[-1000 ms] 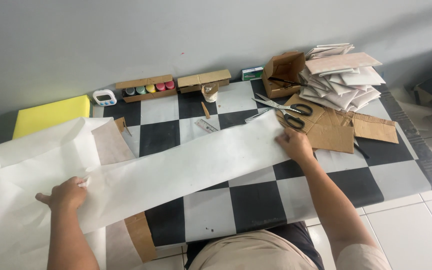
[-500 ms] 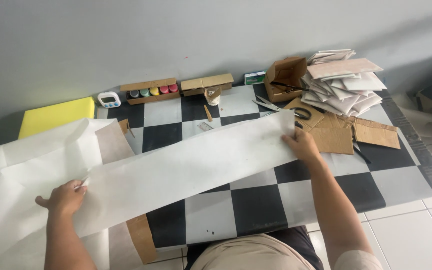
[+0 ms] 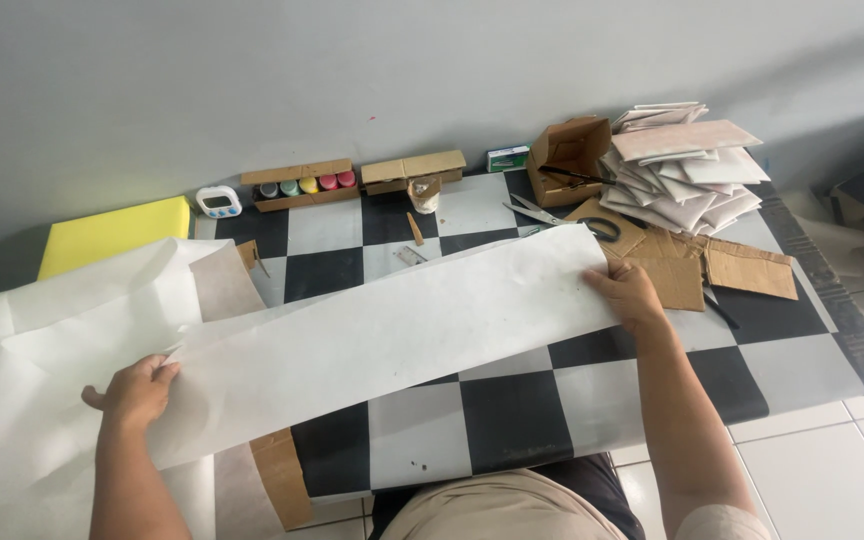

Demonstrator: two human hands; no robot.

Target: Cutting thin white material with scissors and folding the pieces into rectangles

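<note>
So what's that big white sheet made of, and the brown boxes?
The long white sheet looks like thin matte paper: it bends and creases softly between the left hand and right hand. The brown boxes look like plain cardboard, dull brown with folded flaps.

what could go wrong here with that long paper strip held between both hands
The white paper strip is stretched between the left hand and right hand, so a hard pull might tear or crease it. Its far edge passes close to the scissors and small cup, and could snag or tip them.
</note>
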